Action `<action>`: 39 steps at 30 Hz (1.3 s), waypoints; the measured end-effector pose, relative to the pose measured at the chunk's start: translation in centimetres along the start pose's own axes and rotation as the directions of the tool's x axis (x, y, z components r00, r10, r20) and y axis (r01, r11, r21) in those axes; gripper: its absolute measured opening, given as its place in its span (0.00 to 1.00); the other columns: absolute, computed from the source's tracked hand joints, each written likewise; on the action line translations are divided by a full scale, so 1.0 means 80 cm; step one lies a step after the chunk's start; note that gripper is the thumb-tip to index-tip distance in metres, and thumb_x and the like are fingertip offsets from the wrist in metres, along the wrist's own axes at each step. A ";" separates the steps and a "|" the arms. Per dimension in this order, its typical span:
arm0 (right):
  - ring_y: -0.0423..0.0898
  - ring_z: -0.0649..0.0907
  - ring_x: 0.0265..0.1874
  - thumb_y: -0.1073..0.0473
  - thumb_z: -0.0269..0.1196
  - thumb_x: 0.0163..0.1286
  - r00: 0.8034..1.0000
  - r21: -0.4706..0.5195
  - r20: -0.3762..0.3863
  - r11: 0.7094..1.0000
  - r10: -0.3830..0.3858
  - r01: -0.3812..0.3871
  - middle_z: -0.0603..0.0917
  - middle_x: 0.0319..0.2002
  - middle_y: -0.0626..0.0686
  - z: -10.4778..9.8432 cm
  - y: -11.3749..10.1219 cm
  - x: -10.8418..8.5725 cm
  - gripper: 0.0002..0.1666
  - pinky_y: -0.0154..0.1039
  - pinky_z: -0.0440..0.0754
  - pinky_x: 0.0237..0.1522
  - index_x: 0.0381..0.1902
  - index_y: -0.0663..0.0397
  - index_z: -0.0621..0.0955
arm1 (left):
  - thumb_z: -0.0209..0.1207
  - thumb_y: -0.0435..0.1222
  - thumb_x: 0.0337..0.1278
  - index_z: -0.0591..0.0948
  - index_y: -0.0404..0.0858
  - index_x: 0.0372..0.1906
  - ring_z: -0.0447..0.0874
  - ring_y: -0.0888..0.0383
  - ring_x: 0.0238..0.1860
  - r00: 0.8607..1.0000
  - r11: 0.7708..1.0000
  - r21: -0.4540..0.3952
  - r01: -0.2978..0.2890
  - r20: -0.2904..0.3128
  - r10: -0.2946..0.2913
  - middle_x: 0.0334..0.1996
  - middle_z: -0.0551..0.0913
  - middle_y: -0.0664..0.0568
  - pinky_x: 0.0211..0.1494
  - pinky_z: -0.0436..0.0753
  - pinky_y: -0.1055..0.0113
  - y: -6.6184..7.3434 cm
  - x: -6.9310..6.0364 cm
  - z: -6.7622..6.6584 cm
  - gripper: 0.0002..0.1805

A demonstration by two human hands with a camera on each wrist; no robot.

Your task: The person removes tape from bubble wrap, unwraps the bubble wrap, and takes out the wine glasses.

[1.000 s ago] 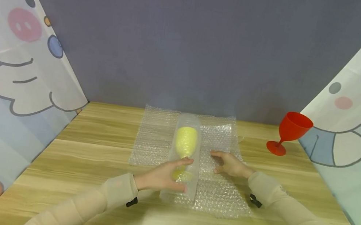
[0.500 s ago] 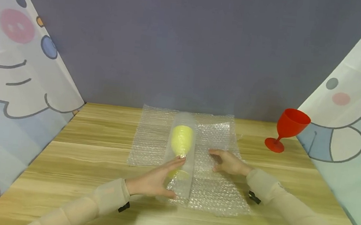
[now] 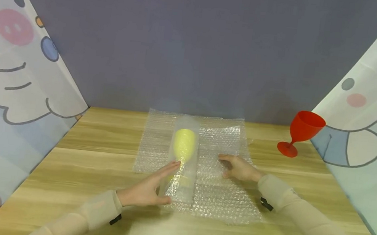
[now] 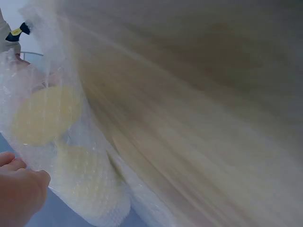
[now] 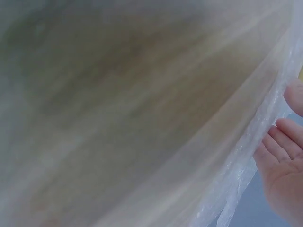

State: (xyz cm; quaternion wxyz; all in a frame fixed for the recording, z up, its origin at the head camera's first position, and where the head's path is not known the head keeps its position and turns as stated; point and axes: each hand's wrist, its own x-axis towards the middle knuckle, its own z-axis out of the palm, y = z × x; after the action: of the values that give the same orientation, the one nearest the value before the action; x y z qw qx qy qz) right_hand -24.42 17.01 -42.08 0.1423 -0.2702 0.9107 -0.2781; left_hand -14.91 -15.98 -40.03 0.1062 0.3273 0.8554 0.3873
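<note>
A yellow goblet lies on its side under a folded layer of bubble wrap, its bowl toward the back wall and its foot toward the front. My left hand is at the goblet's left side, fingers extended and thumb spread, against the wrapped bundle near the stem. In the left wrist view the goblet's round foot shows through the film. To the right, my right hand rests on the flat part of the wrap with thumb and fingers apart, gripping nothing.
A red goblet stands upright at the back right of the wooden table. Behind the table rises a grey wall. Cartoon-printed cloths hang at both sides.
The wrapped yellow goblet has shifted left across the bubble wrap. My left hand has moved left as well, now lying beside the bundle rather than over it. The right hand has stayed nearly still.
</note>
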 end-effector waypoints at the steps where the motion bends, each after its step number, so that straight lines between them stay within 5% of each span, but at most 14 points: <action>1: 0.60 0.62 0.65 0.60 0.69 0.50 1.000 -0.003 -0.002 1.000 0.002 -0.002 0.65 0.65 0.61 -0.001 0.000 0.000 0.42 0.55 0.57 0.67 0.63 0.64 0.66 | 0.67 0.35 0.40 0.48 0.46 0.72 0.39 0.53 0.73 1.000 1.000 0.010 0.004 -0.006 -0.004 0.73 0.43 0.52 0.69 0.53 0.46 -0.001 -0.002 -0.001 0.54; 9: 0.60 0.62 0.66 0.59 0.68 0.51 1.000 0.014 0.016 1.000 0.009 -0.009 0.64 0.66 0.61 -0.002 -0.002 0.000 0.43 0.56 0.57 0.67 0.63 0.64 0.66 | 0.66 0.37 0.42 0.45 0.46 0.73 0.40 0.51 0.73 0.999 0.998 0.058 0.032 -0.044 -0.030 0.73 0.44 0.48 0.69 0.53 0.47 -0.012 -0.021 -0.007 0.54; 27: 0.61 0.61 0.66 0.61 0.68 0.50 1.000 0.018 0.023 1.000 0.011 -0.012 0.64 0.66 0.62 -0.006 -0.004 0.001 0.42 0.55 0.57 0.67 0.63 0.65 0.66 | 0.66 0.29 0.39 0.49 0.39 0.72 0.53 0.43 0.69 0.991 0.988 0.155 -0.013 -0.130 0.034 0.72 0.49 0.43 0.65 0.61 0.50 -0.033 -0.054 -0.021 0.53; 39: 0.61 0.62 0.65 0.60 0.68 0.50 1.000 0.019 0.025 1.000 -0.008 0.008 0.64 0.66 0.62 -0.005 -0.003 0.000 0.43 0.56 0.58 0.67 0.63 0.65 0.65 | 0.62 0.27 0.46 0.40 0.48 0.73 0.56 0.35 0.66 0.989 0.991 -0.048 0.121 -0.075 -0.125 0.73 0.40 0.43 0.60 0.71 0.53 -0.043 -0.073 -0.024 0.55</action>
State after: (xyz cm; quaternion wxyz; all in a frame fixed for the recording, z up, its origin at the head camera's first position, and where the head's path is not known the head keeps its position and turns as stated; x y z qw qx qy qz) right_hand -24.46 17.05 -41.60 0.1549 -0.2759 0.9051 -0.2841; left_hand -12.94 -22.53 -41.66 0.1033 0.2562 0.8689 0.4108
